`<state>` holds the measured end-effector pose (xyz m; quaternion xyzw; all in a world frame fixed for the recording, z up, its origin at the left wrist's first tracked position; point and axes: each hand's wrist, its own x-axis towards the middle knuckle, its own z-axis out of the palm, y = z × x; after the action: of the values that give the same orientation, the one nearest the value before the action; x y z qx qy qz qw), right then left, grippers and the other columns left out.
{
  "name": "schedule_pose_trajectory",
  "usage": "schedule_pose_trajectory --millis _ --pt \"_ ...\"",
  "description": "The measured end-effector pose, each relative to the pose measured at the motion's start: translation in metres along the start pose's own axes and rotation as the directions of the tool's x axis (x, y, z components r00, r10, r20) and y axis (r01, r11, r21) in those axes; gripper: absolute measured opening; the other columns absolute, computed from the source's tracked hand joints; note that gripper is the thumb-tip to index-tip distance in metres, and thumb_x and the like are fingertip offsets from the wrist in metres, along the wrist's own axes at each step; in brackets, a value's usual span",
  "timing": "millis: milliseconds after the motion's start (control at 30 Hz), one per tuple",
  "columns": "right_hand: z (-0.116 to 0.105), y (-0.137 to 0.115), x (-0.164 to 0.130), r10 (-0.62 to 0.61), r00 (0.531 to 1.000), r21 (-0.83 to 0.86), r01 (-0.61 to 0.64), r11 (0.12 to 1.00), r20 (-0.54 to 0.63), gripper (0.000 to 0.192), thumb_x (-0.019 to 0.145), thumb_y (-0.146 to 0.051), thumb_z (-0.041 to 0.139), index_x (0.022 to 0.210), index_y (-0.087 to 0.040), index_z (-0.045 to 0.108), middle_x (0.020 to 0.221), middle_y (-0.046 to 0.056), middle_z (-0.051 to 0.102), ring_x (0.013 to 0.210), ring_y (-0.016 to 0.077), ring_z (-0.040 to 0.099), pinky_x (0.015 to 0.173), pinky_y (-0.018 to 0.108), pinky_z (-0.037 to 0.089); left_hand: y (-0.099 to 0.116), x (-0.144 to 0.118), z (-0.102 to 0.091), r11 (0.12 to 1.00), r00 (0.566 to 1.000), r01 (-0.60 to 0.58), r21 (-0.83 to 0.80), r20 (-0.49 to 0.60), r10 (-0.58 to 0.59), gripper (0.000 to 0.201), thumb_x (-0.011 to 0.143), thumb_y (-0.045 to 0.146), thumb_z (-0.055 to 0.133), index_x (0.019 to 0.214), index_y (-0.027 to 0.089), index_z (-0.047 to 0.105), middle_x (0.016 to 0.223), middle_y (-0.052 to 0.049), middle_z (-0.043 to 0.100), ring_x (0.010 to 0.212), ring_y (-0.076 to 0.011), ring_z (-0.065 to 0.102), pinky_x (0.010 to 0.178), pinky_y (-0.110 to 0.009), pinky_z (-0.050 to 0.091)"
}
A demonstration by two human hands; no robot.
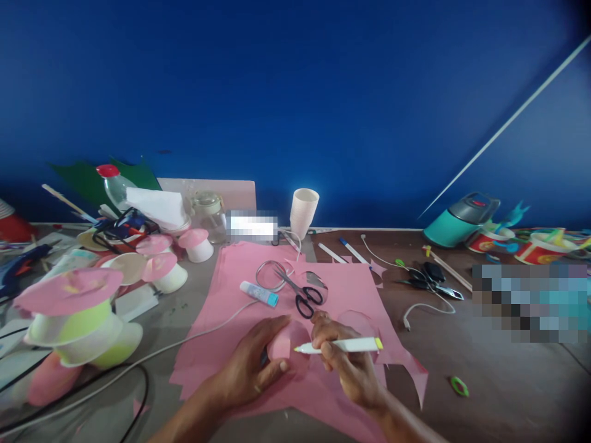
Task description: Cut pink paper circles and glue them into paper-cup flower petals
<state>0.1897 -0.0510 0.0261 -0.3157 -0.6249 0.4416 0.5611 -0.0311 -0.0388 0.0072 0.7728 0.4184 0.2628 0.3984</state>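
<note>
My right hand [344, 360] grips a white marker [355, 346] with a yellow tip and yellow end. Its tip points left, close to a small pale pink paper piece [279, 348]. My left hand [252, 357] has its thumb and fingers around that piece, over large pink paper sheets [226, 283]; the fingers' undersides are hidden. Above the hands lie black-handled scissors [302, 295], partly across a clear ring-like item [270, 275], with a glue stick [258, 294] with a blue cap to their left.
Pink-topped paper cups [196, 245] and a cable [194, 337] occupy the left. Stacked white cups [303, 209] stand by the blue wall. On the right are markers [353, 251], pliers-like tools [429, 283], a green clip [459, 386] and a teal flask [455, 221].
</note>
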Motion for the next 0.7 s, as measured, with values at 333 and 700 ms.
schedule_pose_trajectory --millis 333,700 --pt "-0.0003 -0.0010 0.0014 0.026 1.000 -0.042 -0.025 0.999 0.003 0.028 0.098 -0.040 0.048 0.078 -0.026 0.063 0.054 -0.003 0.044 0.063 0.0206 0.047 0.075 0.043 0.042 -0.0041 -0.0006 0.0029 1.000 1.000 -0.001 0.010 -0.011 0.001 0.067 0.089 0.061 0.053 0.141 0.019 0.050 0.143 -0.017 0.055 0.130 -0.0331 0.053 0.110 -0.047 0.044" --pt "-0.0030 0.0034 0.0027 0.105 0.989 0.147 -0.090 0.985 -0.100 0.028 0.097 -0.042 0.052 0.076 -0.024 0.060 0.053 -0.006 0.036 0.052 0.0134 0.034 0.057 0.030 0.035 0.0031 0.0013 -0.0016 0.999 0.999 0.025 0.027 0.023 -0.026 0.071 0.088 0.063 0.051 0.141 0.016 0.050 0.144 -0.019 0.054 0.131 -0.0331 0.053 0.110 -0.046 0.043"
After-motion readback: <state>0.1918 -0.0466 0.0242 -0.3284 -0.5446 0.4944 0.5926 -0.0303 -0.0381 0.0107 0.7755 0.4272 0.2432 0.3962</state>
